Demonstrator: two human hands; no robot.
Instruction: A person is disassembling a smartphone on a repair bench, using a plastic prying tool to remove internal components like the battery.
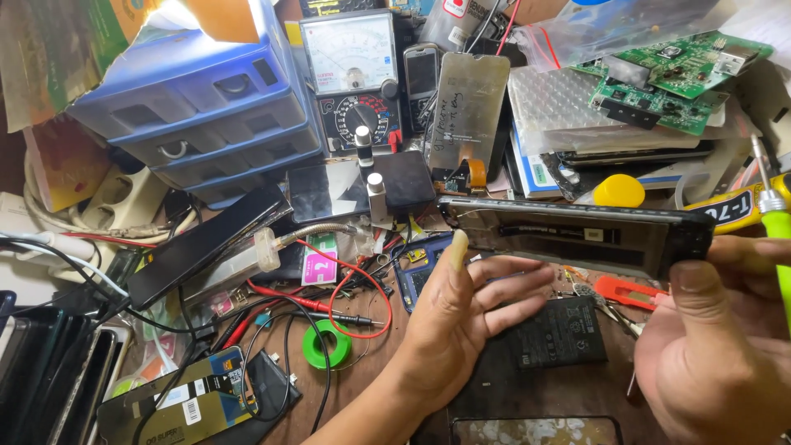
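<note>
Opened phone frame [577, 235] held level above the cluttered surface [362, 387], probably for inspection: left hand [461, 317] propping its edge with the thumb, right hand [717, 363] gripping the end plus a green screwdriver [776, 239].

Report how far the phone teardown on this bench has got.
Done: the phone is open, back cover off, and a black battery lies loose on the bench. In hand: the left hand and right hand hold the phone; the right also grips a green screwdriver. Left: the frame's inner parts look still in place.
</note>
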